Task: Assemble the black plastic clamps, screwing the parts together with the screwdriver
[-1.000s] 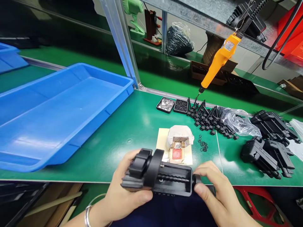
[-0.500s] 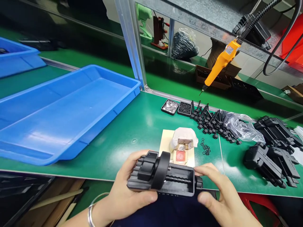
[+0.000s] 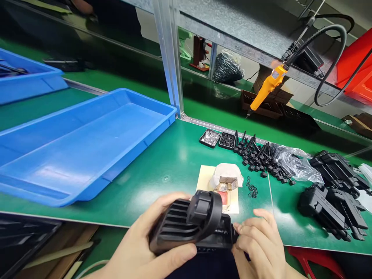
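While the black clamp (image 3: 192, 224) was gripped by the left hand (image 3: 142, 248) just before the tabletop (image 3: 162, 155) edge, its right end was pinched by the right hand (image 3: 258, 244).

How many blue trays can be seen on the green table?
2. The large blue tray lies left of the hands, near the front edge. The second blue tray is at the far left, partly cut off by the frame.

Left hand (image 3: 145, 244) cupped, gripping, right hand (image 3: 258, 242) fingers pinched
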`<state>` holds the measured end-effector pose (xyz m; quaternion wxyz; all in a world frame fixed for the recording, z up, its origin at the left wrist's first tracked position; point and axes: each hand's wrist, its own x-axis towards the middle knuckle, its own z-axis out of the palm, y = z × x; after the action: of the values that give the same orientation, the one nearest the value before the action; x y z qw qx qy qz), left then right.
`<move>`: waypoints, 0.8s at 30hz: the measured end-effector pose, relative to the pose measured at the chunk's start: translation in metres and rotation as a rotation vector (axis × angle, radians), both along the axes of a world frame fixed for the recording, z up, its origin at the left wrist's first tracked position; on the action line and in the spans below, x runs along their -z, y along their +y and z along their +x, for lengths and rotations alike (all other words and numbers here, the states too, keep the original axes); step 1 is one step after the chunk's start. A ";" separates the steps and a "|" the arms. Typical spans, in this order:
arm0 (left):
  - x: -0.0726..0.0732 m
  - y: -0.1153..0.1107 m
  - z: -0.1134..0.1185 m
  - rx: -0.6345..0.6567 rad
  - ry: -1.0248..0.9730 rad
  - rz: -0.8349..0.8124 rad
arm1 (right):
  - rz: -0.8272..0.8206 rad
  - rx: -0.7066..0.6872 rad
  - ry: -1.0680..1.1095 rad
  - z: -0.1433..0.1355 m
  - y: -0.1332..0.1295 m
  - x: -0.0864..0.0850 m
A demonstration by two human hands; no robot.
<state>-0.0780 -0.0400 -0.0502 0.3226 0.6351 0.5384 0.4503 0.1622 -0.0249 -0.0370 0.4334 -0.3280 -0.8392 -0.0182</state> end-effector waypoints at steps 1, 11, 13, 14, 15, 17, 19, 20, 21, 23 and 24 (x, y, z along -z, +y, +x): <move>-0.005 -0.001 -0.003 0.027 0.001 -0.010 | -0.074 -0.043 -0.017 0.003 0.002 -0.003; -0.036 0.003 0.002 0.264 -0.236 -0.088 | -0.541 -0.195 -0.059 0.027 0.005 -0.006; -0.034 0.003 0.004 0.251 -0.238 -0.055 | -0.491 -0.204 -0.076 0.029 0.003 0.003; -0.034 0.003 0.005 0.240 -0.230 -0.047 | -0.451 -0.206 -0.099 0.031 0.003 0.005; -0.035 0.003 0.004 0.230 -0.223 -0.041 | -0.399 -0.200 -0.121 0.033 0.002 0.004; -0.042 0.006 0.003 0.226 -0.208 -0.049 | -0.318 -0.167 -0.201 0.037 0.002 -0.005; -0.055 0.012 0.004 0.225 -0.182 -0.064 | -0.254 -0.111 -0.300 0.036 0.002 -0.022; -0.062 0.015 0.006 0.218 -0.160 -0.076 | -0.207 -0.080 -0.339 0.032 0.001 -0.032; -0.070 0.018 0.009 0.207 -0.132 -0.086 | -0.147 -0.047 -0.366 0.026 0.001 -0.042; -0.086 0.021 0.016 0.164 -0.060 -0.090 | -0.054 0.016 -0.367 0.007 0.003 -0.060; -0.093 0.020 0.019 0.139 -0.022 -0.072 | -0.037 0.057 -0.311 -0.003 0.005 -0.066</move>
<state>-0.0587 -0.0195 0.0425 0.3816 0.6540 0.5053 0.4139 0.1595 -0.0194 0.0294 0.2915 -0.3527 -0.8868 -0.0653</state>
